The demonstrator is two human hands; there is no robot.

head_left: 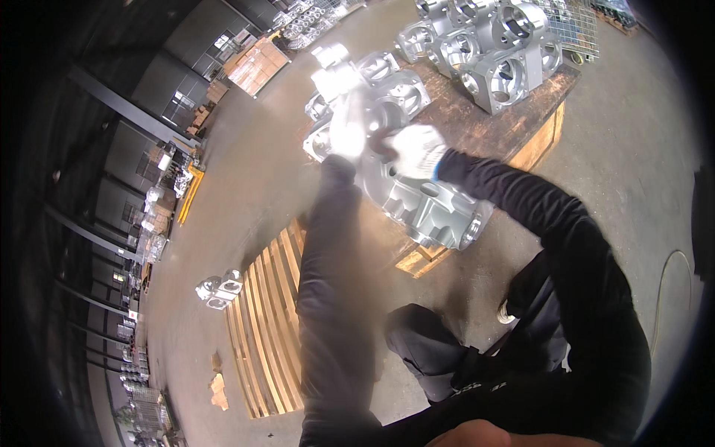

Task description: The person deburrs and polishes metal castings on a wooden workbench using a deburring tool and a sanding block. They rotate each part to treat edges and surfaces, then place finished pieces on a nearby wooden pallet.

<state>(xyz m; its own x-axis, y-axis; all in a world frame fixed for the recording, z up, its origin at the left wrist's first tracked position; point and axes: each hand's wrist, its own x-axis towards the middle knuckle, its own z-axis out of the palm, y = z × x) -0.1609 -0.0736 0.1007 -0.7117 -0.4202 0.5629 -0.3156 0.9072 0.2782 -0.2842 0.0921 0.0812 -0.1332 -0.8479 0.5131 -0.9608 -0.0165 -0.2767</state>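
Observation:
My right hand [418, 151], in a white knitted glove with a blue cuff, is closed at a large silver metal casting [432, 212]. By its fingertips is something small and dark reddish-brown, too unclear to name. Close on its left, my left hand [348, 128], also in a white glove, is smeared by motion and glare, so its fingers cannot be read. It reaches over the castings at the table's left side. More silver castings with round bores [406, 93] stand just beyond both hands. All rest on a worn wooden-topped stand [477, 130].
Further castings [506, 74] are piled at the stand's far end, near a wire mesh cage [573, 33]. A slatted wooden pallet [264, 328] lies on the floor at the left, with small castings [220, 289] beside it. Cartons [257, 65] stand far off. A thin hose [661, 298] curves at the right.

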